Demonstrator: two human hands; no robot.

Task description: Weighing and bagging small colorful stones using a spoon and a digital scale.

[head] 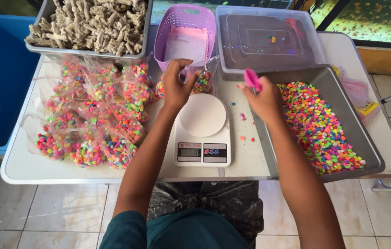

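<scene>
Your left hand (177, 87) pinches a small clear bag of pebbles (202, 82) just beyond the white scale (202, 131). Your right hand (265, 99), to its right, grips a pink scoop (252, 78) at the grey tray's (343, 99) near-left rim.

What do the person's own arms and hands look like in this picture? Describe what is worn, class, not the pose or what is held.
Both arms are bare along all that shows, with no sleeves over the forearms. The left hand and right hand wear no gloves, and no rings, watch or bracelets can be made out. A dark teal garment shows at the bottom edge, by the upper left arm.
</scene>
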